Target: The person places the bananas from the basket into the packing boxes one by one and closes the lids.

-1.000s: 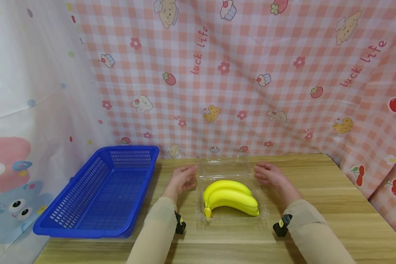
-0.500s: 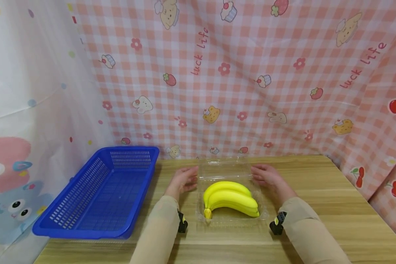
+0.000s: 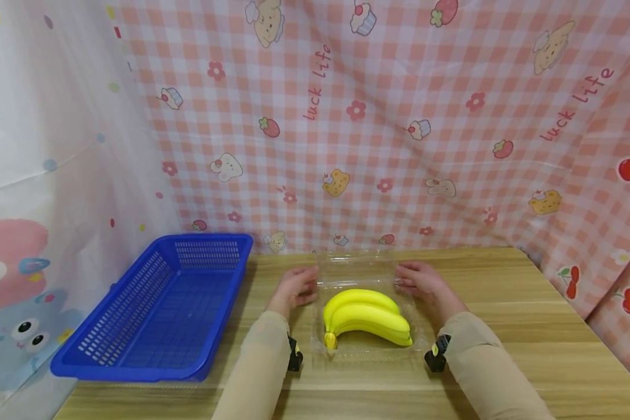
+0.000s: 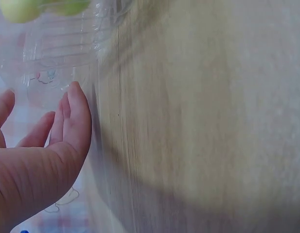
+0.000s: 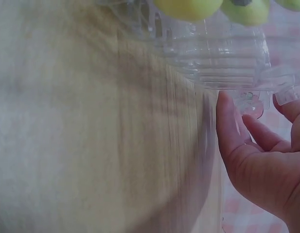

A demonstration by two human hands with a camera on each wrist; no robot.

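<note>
A bunch of yellow bananas (image 3: 364,315) lies in a clear plastic clamshell box (image 3: 367,353), its lid (image 3: 354,271) folded back towards the cloth. My left hand (image 3: 296,287) is at the lid's left side, fingers loosely bent and pointing inward. In the left wrist view its fingertips come close to the clear plastic; contact is hard to tell. On the opposite side my right hand (image 3: 424,283) has its fingers at the lid's right edge. The right wrist view has those fingers (image 5: 227,116) at the plastic rim, seemingly touching, thumb apart and nothing gripped.
To the left stands a blue perforated plastic basket (image 3: 175,315). Everything rests on a wood-grain table (image 3: 514,303). A pink checked cloth (image 3: 388,146) hangs behind it, and a white printed curtain (image 3: 79,192) hangs on the left.
Both hands have moved slightly inward to the lid's sides, the right one a little more than the left. The bananas and the box have stayed in place.
</note>
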